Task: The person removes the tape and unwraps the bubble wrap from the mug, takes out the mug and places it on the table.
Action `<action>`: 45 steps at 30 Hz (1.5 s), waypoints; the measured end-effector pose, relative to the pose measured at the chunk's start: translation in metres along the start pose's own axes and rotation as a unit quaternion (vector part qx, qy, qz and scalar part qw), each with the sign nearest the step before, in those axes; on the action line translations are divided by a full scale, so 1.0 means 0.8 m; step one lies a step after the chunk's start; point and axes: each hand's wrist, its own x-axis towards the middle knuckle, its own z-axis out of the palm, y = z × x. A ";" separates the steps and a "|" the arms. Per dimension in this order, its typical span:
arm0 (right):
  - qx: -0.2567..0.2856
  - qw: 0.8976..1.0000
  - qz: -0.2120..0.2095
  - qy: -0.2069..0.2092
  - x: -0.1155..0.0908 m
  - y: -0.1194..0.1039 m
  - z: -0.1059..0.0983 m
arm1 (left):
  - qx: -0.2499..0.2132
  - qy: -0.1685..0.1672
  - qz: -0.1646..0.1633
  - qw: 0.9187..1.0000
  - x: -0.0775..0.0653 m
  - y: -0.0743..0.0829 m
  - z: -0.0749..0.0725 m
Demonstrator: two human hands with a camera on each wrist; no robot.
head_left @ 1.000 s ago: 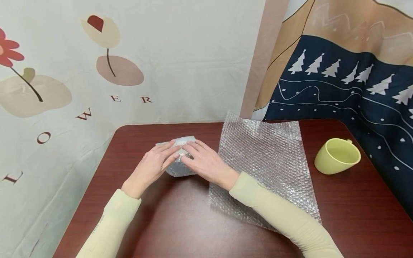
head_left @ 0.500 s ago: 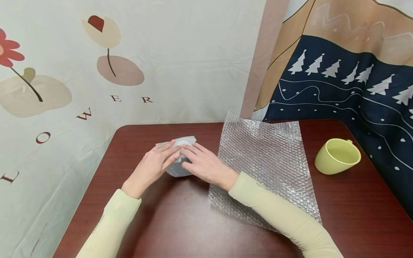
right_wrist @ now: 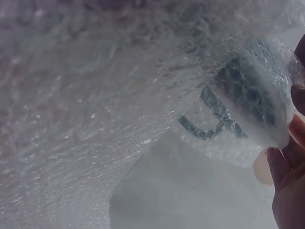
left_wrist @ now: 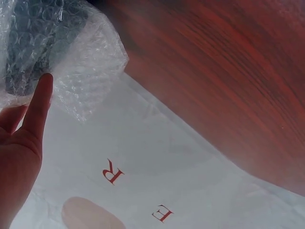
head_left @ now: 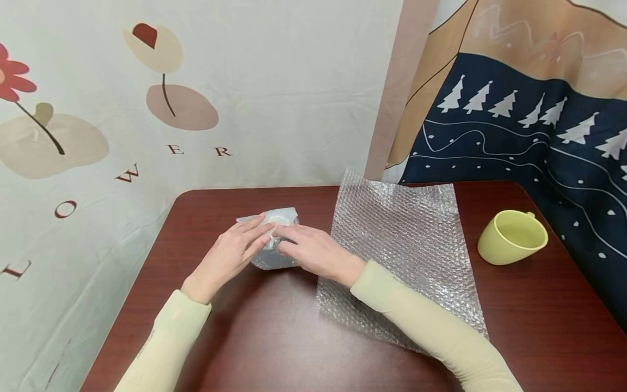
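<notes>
A dark mug (right_wrist: 248, 90) wrapped in bubble wrap stands at the far left of the table, its curved handle (right_wrist: 205, 131) showing through the plastic in the right wrist view. My left hand (head_left: 227, 250) rests over its left side and top with fingers extended. In the left wrist view one straight digit (left_wrist: 40, 107) lies against the wrapped side. From the right, my right hand (head_left: 320, 250) has its fingers bent over the top, thumb and index converging on the folded bubble wrap (head_left: 281, 216). The right fingertips are partly hidden by the left hand and the plastic.
A flat sheet of bubble wrap (head_left: 397, 234) lies under my right forearm, its far edge curling up by the wall. A yellow-green mug (head_left: 511, 238) sits at the right side of the reddish-brown table (head_left: 274, 337). Printed cloth hangs behind.
My right hand's fingers have gone from spread over the wrapped mug to bent, and drawn slightly nearer and right. The left hand stays on the bundle almost unmoved.
</notes>
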 end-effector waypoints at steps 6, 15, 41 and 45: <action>0.005 0.999 -0.009 0.039 -0.005 0.001 0.001 | -0.009 -0.004 -0.001 1.000 -0.004 0.002 0.003; 0.039 0.999 0.000 0.028 -0.010 -0.003 -0.004 | -0.019 0.004 0.013 1.000 -0.018 0.005 0.009; 0.148 0.989 0.014 -0.012 -0.001 -0.005 -0.016 | 0.004 0.005 0.040 0.999 -0.036 -0.008 0.015; 0.161 0.987 0.007 -0.013 0.003 -0.009 -0.017 | 0.006 0.002 0.040 0.999 -0.040 -0.012 0.016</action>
